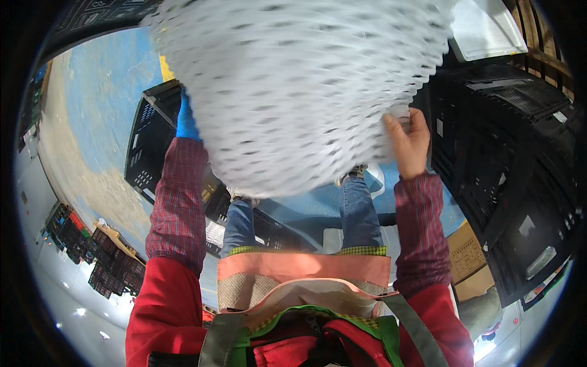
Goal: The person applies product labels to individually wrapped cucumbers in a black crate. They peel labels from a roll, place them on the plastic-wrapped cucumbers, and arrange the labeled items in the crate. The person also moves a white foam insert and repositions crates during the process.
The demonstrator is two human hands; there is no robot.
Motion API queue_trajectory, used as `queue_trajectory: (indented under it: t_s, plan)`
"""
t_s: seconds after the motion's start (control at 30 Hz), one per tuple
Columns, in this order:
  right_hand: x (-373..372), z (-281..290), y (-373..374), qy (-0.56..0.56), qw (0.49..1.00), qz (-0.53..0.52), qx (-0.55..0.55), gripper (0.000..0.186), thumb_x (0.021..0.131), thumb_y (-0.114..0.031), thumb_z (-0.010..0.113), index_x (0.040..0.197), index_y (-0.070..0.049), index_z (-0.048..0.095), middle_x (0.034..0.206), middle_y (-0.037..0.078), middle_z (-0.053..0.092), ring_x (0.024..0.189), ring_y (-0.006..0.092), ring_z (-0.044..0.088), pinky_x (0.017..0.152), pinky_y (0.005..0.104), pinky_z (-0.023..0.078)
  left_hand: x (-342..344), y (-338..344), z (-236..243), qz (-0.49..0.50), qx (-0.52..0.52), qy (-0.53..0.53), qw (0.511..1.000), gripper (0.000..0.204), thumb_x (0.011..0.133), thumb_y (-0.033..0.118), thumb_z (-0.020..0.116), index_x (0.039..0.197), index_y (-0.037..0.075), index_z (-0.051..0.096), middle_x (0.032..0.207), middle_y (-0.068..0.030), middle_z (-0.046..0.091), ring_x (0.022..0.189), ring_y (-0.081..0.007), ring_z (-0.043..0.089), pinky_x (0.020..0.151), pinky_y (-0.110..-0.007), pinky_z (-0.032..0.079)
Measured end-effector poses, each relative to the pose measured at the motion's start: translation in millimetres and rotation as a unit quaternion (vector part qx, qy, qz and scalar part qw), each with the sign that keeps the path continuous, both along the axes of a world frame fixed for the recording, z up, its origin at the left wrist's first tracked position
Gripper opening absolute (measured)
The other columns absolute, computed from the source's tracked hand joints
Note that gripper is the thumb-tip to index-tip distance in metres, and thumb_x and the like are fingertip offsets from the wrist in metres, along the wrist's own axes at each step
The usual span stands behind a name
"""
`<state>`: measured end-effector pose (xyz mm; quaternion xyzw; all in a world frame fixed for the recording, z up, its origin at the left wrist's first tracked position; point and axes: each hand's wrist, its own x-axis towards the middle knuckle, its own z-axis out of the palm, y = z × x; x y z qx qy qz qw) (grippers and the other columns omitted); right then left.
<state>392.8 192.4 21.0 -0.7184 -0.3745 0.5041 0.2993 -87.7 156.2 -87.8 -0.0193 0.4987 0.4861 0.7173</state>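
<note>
A large white perforated foam net (pixel 293 73), blurred in places, fills the upper middle, held up in front of me over my legs. My right hand (pixel 405 136), bare, grips its right edge between thumb and fingers. My left hand (pixel 186 116), in a blue glove, is at the left edge of the net, mostly behind it, so its fingers are hidden. Just left of that hand stands a black plastic crate (pixel 142 153). My legs and shoes show below the net.
Black crates (pixel 513 177) are stacked along the right, with cardboard (pixel 468 254) below them. A white plastic object (pixel 489 30) lies at upper right beside wooden slats (pixel 544 43). A worn blue floor (pixel 104 92) spreads left, with more stacked crates (pixel 110 269) at lower left.
</note>
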Motion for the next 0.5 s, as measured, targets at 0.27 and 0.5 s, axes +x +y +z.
queue_trajectory:
  t_s: [0.27,0.5]
  plan:
    - [46.7,-141.8,-21.0,-0.254,0.967,0.025,0.024,0.032,0.085,-0.020,0.073,0.104,0.001,0.061,0.093,0.017,0.067,0.087,0.0332,0.066,0.080,0.0397,0.051,-1.0,20.8,-43.4,-0.069,-0.075,0.328,0.939,0.039,0.090,0.021,0.072,0.123,0.003,0.064,0.110,-0.0048,0.069,0.098,-0.0159,0.064,0.089,-0.029,0.049]
    - [53.1,-146.9,-31.9,-0.347,0.933,0.075,-0.068,0.031,0.087,-0.028,0.071,0.104,-0.003,0.064,0.098,0.017,0.067,0.094,0.0353,0.066,0.081,0.0437,0.051,40.8,20.9,-59.2,-0.174,-0.004,0.538,0.825,0.033,0.087,0.006,0.070,0.119,-0.002,0.066,0.106,-0.0054,0.070,0.095,-0.0144,0.063,0.090,-0.027,0.048]
